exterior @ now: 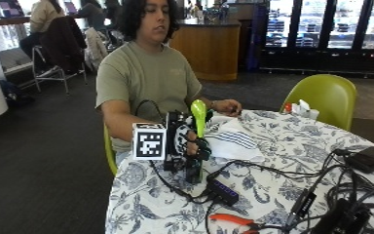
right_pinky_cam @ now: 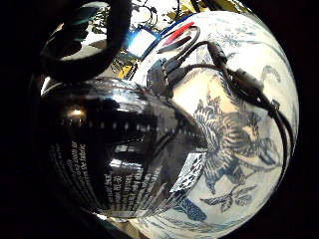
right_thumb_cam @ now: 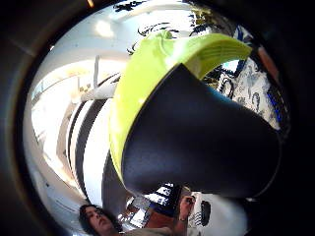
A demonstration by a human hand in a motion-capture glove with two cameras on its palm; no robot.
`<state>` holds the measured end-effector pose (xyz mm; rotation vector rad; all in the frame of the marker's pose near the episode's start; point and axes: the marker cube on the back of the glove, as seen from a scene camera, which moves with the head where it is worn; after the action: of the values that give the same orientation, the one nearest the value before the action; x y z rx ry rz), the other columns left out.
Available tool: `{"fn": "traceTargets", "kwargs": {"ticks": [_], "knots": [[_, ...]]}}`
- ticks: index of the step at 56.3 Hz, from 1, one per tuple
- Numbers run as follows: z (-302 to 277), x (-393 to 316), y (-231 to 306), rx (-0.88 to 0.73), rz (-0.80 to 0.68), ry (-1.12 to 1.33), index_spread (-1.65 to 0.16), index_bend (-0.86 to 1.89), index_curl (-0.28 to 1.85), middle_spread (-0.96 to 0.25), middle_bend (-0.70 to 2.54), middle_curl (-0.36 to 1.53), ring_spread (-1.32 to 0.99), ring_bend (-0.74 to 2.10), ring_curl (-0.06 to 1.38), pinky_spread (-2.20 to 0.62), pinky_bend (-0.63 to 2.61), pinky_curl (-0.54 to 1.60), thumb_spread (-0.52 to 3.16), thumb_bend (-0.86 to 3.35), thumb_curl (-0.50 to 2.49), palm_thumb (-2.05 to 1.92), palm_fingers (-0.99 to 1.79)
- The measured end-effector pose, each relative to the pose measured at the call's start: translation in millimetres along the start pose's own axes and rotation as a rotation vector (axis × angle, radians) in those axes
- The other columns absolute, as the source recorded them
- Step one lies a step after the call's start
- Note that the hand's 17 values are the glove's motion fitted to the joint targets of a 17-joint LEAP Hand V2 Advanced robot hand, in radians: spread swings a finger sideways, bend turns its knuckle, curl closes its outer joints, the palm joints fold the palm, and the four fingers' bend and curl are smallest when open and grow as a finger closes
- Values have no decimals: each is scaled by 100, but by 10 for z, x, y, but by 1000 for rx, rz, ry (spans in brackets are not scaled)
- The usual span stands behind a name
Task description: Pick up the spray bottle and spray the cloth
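At a round table covered with a white cloth printed with blue flowers point(exterior: 290, 146), a seated person held a glossy black spray bottle with a lime-green trigger head point(exterior: 196, 141) upright in the black-gloved right hand point(exterior: 188, 141). The gloved fingers were curled round the bottle's body, and its base stood at or just above the tablecloth near the table's edge on the person's side; contact could not be told. Just beside the bottle, toward the tabletop's middle, lay a crumpled white cloth with dark blue stripes point(exterior: 234, 139). The bare left hand point(exterior: 226, 106) rested near the table's edge behind that cloth, its fingers loosely curled. In the palm views the bottle's black body with white printed text point(right_pinky_cam: 114, 159) and its green head point(right_thumb_cam: 162, 64) sat close against the palm.
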<state>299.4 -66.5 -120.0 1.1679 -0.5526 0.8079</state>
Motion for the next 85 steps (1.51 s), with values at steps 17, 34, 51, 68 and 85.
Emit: {"fn": "traceTargets", "kwargs": {"ticks": [17,34,51,68,85], "knots": [[7,-149,-107,57,-54,-61,-21,20,32,0,31,39,-6,53,36,9,14,24,95,-3,36,65,75],[-634,-1536,112,-342,-372,-238,-25,28,45,-17,60,53,-20,69,47,-24,43,40,54,2,56,97,142],[-365,-2294,277,-786,-235,-61,-26,34,54,-20,67,57,-22,75,51,-28,49,44,41,-2,67,100,138],[286,-1898,566,-1216,165,312,-26,35,58,-20,69,59,-21,77,52,-28,51,45,37,-2,74,100,136],[600,-1123,929,-1443,528,662,-25,32,60,-20,70,60,-21,78,52,-27,54,46,40,-2,78,103,133]]}}
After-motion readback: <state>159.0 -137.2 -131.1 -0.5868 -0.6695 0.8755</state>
